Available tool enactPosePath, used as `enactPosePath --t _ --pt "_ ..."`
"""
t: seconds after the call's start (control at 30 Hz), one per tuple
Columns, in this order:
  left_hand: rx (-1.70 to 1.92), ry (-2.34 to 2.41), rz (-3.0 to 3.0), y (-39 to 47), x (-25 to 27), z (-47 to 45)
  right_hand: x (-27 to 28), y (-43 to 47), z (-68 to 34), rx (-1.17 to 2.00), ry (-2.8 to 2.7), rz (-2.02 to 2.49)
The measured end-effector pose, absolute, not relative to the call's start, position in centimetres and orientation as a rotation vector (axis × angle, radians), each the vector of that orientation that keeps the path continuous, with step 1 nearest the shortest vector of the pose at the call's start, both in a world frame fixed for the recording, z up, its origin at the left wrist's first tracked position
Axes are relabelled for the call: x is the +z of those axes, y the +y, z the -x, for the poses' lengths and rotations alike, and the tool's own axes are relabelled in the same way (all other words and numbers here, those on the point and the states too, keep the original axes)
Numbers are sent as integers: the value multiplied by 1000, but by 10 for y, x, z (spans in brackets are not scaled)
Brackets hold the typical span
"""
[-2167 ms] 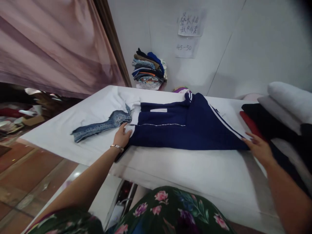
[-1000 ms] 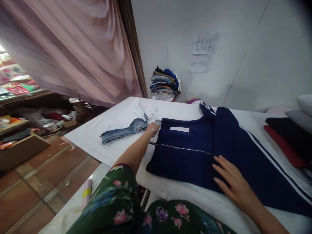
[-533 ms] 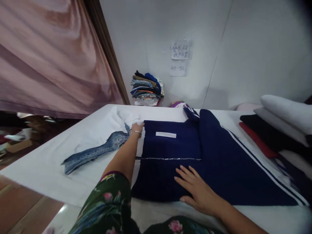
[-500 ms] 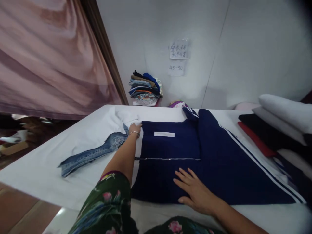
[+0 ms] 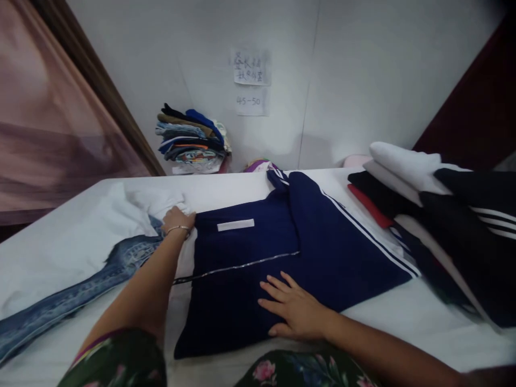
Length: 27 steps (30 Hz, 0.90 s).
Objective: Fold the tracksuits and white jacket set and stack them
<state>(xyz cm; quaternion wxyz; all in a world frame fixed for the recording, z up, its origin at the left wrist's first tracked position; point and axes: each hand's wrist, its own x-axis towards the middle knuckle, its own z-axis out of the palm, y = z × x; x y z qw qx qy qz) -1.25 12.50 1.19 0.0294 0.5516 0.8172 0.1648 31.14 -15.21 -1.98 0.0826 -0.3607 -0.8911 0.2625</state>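
A navy jacket with a zip line across it, a white label patch and white stripes along its sleeve lies spread on the white table. My left hand, with a bracelet at the wrist, is closed at the jacket's far left corner and seems to pinch its edge; the fingertips are partly hidden. Flat on the near part of the jacket rests my right hand, fingers spread. Blue jeans and a white garment lie left of my left arm.
A stack of folded clothes stands beyond the table's back edge. At the right, a heap of garments in black, white, grey and red lies on the table. Paper notes hang on the wall, and a pink curtain hangs at the left.
The view has swung to the right, so the scene sits further left. The striped sleeve's lower end has drawn in closer to the jacket's body. Both hands keep about the same places on it.
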Motion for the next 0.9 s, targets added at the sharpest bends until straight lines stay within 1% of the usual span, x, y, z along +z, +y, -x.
enactPosePath --t 0.03,0.1,0.2,0.27,0.37,0.47,0.6,0.7,0.8,0.9 --pt "562 2450 -1884 116 15 3 -20 -152 -311 779 -2661 1077" --pt "599 2153 -2304 87 14 -23 -20 -152 -312 761 -2668 1079" --pt "366 1569 -2705 31 -5 -61 -18 -153 -311 730 -2667 1089" --pt "183 1405 -2723 0 -22 -78 -17 -154 -310 718 -2657 1101" --pt "54 1396 -2661 -18 -41 -85 -13 -155 -312 746 -2623 1096" --pt "48 1410 -2647 -15 -44 -81 -8 -159 -329 710 -2502 1120" --pt "120 1404 -2620 -6 -35 -77 -9 -167 -394 422 -2197 1415" --pt "246 1408 -2618 6 -21 -87 -25 -174 -465 135 -1921 1709" --pt "388 1345 -2679 26 0 -119 -51 -182 -525 -26 -1767 1869" --pt "412 1212 -2790 47 20 -175 -78 -189 -553 -128 -1802 1980"
